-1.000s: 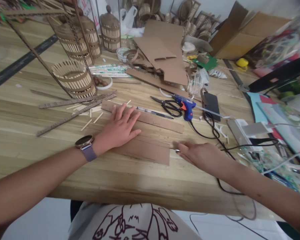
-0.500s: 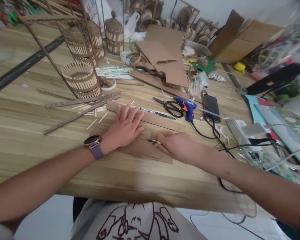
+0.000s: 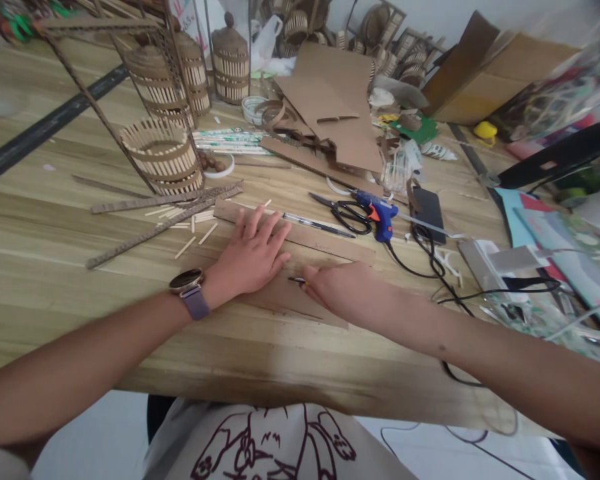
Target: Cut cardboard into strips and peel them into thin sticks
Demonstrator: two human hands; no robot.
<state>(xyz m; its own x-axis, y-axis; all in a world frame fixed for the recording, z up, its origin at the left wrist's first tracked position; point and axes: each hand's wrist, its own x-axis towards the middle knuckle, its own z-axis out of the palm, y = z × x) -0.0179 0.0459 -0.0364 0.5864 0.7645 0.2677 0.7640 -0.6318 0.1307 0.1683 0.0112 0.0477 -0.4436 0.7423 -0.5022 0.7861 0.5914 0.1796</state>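
My left hand point(image 3: 253, 255) lies flat with fingers spread on a brown cardboard sheet point(image 3: 286, 300) at the near middle of the wooden table point(image 3: 45, 267). A watch with a purple strap point(image 3: 189, 291) is on that wrist. My right hand point(image 3: 343, 288) is closed around a thin tool point(image 3: 296, 280) whose dark and yellow tip touches the cardboard just right of my left fingertips. A long cardboard strip point(image 3: 325, 241) lies just beyond both hands.
Black scissors point(image 3: 347, 215), a blue glue gun point(image 3: 380, 215) with a black cord, a pen point(image 3: 315, 225) and a phone point(image 3: 429, 207) lie behind the strip. Stick baskets point(image 3: 163, 155), loose sticks, perforated strips and stacked cardboard point(image 3: 330, 113) fill the back. Clutter covers the right side.
My right hand slid left along the cardboard, from its right edge to a spot beside my left fingertips. My left hand stayed pressed flat.
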